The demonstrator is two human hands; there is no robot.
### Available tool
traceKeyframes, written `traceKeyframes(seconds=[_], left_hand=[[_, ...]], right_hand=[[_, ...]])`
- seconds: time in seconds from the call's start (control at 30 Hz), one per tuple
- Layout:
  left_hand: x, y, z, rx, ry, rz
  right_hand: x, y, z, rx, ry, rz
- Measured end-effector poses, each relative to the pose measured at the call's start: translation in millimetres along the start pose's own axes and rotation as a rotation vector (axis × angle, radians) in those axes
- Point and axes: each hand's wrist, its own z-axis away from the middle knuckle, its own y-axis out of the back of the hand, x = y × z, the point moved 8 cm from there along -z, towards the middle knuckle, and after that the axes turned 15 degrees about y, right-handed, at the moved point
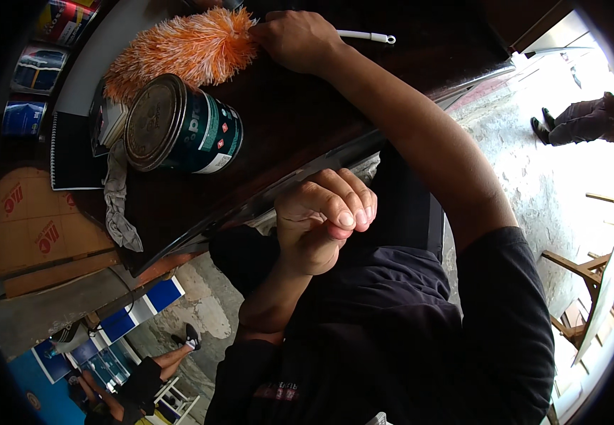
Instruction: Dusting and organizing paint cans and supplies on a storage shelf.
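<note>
On the dark table, my right hand is closed round the handle of a fluffy orange-and-white duster. The white end of its handle, with a hanging loop, sticks out to the right of that hand. Just in front of the duster's head is a dark green paint can with a stained, dull lid on it. My left hand is raised before my body, apart from the table. Its fingers are curled against the thumb, and nothing shows in them.
A crumpled grey cloth hangs by the table's left edge, near a black spiral notebook. Several cans line the far left. One person sits at the lower left; another person is far right, near wooden frames.
</note>
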Motion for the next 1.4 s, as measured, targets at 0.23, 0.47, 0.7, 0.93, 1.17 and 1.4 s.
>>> traceKeyframes(seconds=[0.23, 0.47, 0.7, 0.93, 1.17, 1.4], left_hand=[[-3, 8, 2, 0.097, 0.013, -0.118], [9, 5, -12, 0.162, 0.066, -0.801], [-56, -120, -37, -0.456, -0.243, -1.402], [-99, -66, -96, -0.583, 0.259, -1.733], [-28, -6, -138, -0.003, 0.011, -2.251], [-81, -90, -64, -0.441, -0.036, -1.485]], right_hand=[[5, -13, -2, 0.023, 0.005, 0.068], [1, -10, -7, -0.033, 0.010, -0.003], [-1, -11, -6, -0.029, 0.000, -0.042], [2, -15, -5, -0.120, -0.007, -0.138], [15, -21, 2, -0.187, -0.290, -0.354], [-2, -7, -5, -0.106, 0.037, -0.112]])
